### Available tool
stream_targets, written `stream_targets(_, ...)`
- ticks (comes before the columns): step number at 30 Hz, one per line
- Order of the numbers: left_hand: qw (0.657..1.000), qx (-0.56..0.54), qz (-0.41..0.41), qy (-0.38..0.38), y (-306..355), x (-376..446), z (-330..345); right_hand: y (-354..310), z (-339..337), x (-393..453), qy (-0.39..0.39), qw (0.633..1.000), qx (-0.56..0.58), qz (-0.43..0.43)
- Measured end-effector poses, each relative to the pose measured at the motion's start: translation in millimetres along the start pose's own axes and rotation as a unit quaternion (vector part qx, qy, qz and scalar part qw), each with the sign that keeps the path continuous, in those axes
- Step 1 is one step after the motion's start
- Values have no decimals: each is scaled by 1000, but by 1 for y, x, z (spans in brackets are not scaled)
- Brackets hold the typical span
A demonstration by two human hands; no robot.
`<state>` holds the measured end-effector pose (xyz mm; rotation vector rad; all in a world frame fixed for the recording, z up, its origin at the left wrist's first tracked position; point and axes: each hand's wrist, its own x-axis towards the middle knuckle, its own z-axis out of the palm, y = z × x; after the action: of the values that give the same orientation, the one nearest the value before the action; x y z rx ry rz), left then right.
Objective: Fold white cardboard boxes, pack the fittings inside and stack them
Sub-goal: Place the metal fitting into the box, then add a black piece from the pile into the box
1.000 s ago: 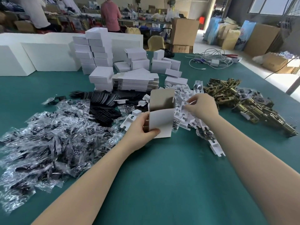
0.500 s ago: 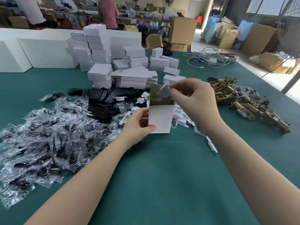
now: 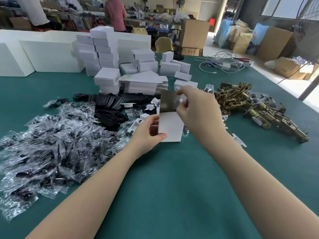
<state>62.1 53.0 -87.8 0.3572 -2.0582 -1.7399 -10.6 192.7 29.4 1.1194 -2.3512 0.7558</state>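
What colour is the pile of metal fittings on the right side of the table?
Brassy gold, with some silver parts; the metal fittings show in the head view.

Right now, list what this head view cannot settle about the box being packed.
- Inside of the open white box: hidden by its front wall.
- Piece the right hand pinches at the box mouth: blurred, mostly covered by fingers.
- Left hand fingers behind the box: hidden by the box.

Box held: white matt card outside, grey-brown raw board on the lid's inner face. Pinched above it, a white plastic fitting, smooth. Left of the grip, crinkled glossy clear bags. Right, brassy metal hinges, shiny. Table covered in matt green cloth.
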Motion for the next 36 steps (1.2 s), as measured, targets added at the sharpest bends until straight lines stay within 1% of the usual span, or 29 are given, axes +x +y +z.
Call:
stream_targets(4, 1000, 3, -1, 3, -1, -1, 0, -12, 8, 0, -41, 988, -144, 19)
stream_targets(6, 1000, 1, -4, 4, 0, -1, 0, -16, 13, -1, -66, 980, -188, 20)
stream_targets(8, 1000, -1, -6, 5, 2, -1, 0, -16, 21, -5, -61, 977, -202, 13)
stream_targets(9, 1000, -2, -4, 3, 2, -1, 0, -15, 24, -9, -51, 981, -186, 22)
stream_targets(11, 1000, -5, 1, -5, 4, -3, 1, -7, 33, -18, 23, 994, -100, 41)
stream_targets(12, 1000, -6, 6, -11, 6, -4, 1, -1, 39, -25, 65, 996, -39, 51)
stream_targets(13, 1000, -3, 13, -15, 8, -6, 2, 6, 46, -32, 88, 994, 35, 62)
stream_targets(14, 1000, -2, 22, -11, 11, -7, 3, 13, 53, -39, 89, 986, 124, 72)
stream_targets(15, 999, -14, 31, 9, 17, -7, 5, 20, 60, -46, 72, 973, 205, 79)
stream_targets(16, 997, -47, 38, 44, 24, -6, 5, 25, 66, -53, 54, 962, 255, 80)
stream_targets(18, 979, -136, 40, 144, 40, 2, -4, 33, 78, -64, 21, 958, 278, 71)
stream_targets(19, 968, -152, 35, 196, 48, 8, -14, 35, 82, -66, 7, 958, 276, 76)
stream_targets(20, 966, -120, 28, 229, 56, 13, -26, 36, 85, -66, -3, 956, 280, 92)
stream_targets(21, 971, -37, 17, 237, 64, 19, -40, 38, 87, -66, -15, 952, 286, 112)
stream_targets(22, 971, 83, 0, 222, 69, 27, -56, 40, 89, -65, -32, 948, 289, 128)
stream_targets(23, 957, 216, -23, 192, 71, 35, -72, 44, 91, -65, -56, 947, 286, 137)
stream_targets(24, 928, 337, -50, 153, 71, 44, -87, 47, 92, -64, -77, 946, 282, 141)
stream_targets(25, 891, 433, -79, 110, 70, 52, -99, 50, 93, -63, -92, 945, 279, 142)
stream_targets(27, 820, 558, -125, 32, 62, 65, -116, 52, 95, -62, -100, 947, 274, 138)
stream_targets(29, 776, 615, -140, -14, 51, 70, -123, 51, 94, -61, -91, 949, 272, 129)
stream_targets(30, 758, 636, -141, -20, 46, 71, -126, 50, 93, -61, -84, 950, 276, 123)
stream_targets(32, 729, 671, -133, -1, 37, 74, -131, 50, 93, -61, -79, 948, 284, 117)
stream_targets(33, 720, 681, -133, 12, 35, 75, -132, 49, 93, -61, -81, 948, 285, 118)
stream_targets(36, 709, 689, -145, 40, 32, 79, -128, 50, 93, -59, -89, 947, 281, 127)
